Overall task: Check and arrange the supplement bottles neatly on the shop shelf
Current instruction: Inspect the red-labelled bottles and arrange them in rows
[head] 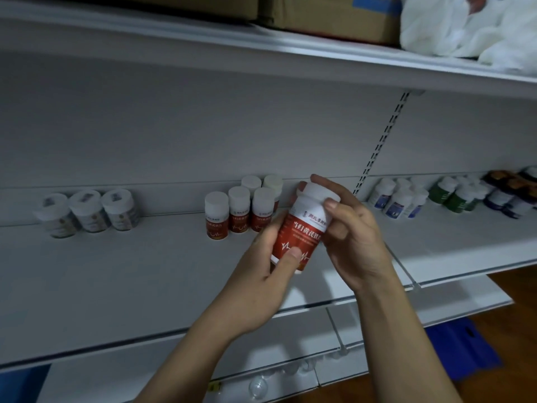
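I hold a white-capped supplement bottle with a red label [302, 228] tilted above the white shelf [145, 274]. My left hand [261, 274] grips its lower body, thumb across the label. My right hand [348, 228] grips the cap and upper part from the right. Just behind stands a group of several matching red-label bottles [239, 209] near the shelf's back panel.
Three pale-label bottles [87, 212] stand at the left. Blue-label bottles [398, 199], green ones [456, 193] and dark ones [508, 193] fill the right shelf section. Cardboard boxes [334, 16] and a white bag [470, 27] sit on the upper shelf.
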Motion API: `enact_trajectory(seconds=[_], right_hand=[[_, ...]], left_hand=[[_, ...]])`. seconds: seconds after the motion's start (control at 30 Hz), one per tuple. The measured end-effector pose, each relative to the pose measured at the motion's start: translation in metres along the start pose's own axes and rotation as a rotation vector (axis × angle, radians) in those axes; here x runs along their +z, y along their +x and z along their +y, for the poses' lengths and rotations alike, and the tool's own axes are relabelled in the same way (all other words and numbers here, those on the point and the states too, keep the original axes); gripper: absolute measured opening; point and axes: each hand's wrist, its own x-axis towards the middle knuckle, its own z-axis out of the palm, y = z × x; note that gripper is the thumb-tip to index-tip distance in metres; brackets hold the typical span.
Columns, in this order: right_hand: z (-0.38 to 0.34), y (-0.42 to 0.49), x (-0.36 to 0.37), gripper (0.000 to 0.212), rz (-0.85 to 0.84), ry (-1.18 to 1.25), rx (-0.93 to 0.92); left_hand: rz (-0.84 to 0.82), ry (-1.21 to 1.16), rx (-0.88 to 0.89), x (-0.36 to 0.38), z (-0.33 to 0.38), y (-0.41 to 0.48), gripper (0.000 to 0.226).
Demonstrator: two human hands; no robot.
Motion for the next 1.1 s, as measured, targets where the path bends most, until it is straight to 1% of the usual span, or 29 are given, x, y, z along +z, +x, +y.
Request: enact_trajectory(seconds=[0.17,0.2,0.3,0.37,0.43,0.53,0.7,0.83,0.97,1.1], right_hand=[[0.001,0.002,0.003,0.038,0.041,0.014,-0.016],[0.003,0.003,0.004,0.037,0.061,0.009,-0.015],[0.008,0.005,0.008,0.037,0.114,-0.016,0.004],[0.010,0.005,0.009,0.037,0.122,-0.019,0.007],[0.011,0.006,0.011,0.036,0.112,-0.030,0.001],[0.014,0.007,0.005,0.040,0.107,-0.040,0.016],[0.014,0.009,0.005,0.041,0.061,-0.030,0.040],[0.022,0.010,0.005,0.059,0.042,0.084,0.044],[0.027,0.011,0.001,0.064,-0.018,0.127,0.047],[0.027,0.014,-0.004,0.070,-0.108,0.135,0.050]], left_hand=[[0.039,0.017,-0.007,-0.006,0.002,0.000,0.044],[0.046,0.033,-0.019,-0.007,0.001,0.001,0.048],[0.080,0.152,-0.012,-0.007,-0.009,0.004,0.072],[0.132,0.215,-0.019,-0.008,-0.012,0.005,0.076],[0.164,0.256,-0.014,-0.011,-0.014,0.006,0.074],[0.197,0.245,-0.020,-0.016,-0.017,0.006,0.070],[0.204,0.229,-0.031,-0.017,-0.020,0.004,0.063],[0.185,0.214,-0.034,-0.016,-0.024,0.004,0.063],[0.167,0.195,-0.025,-0.018,-0.029,0.002,0.061],[0.108,0.167,-0.022,-0.020,-0.032,0.001,0.059]])
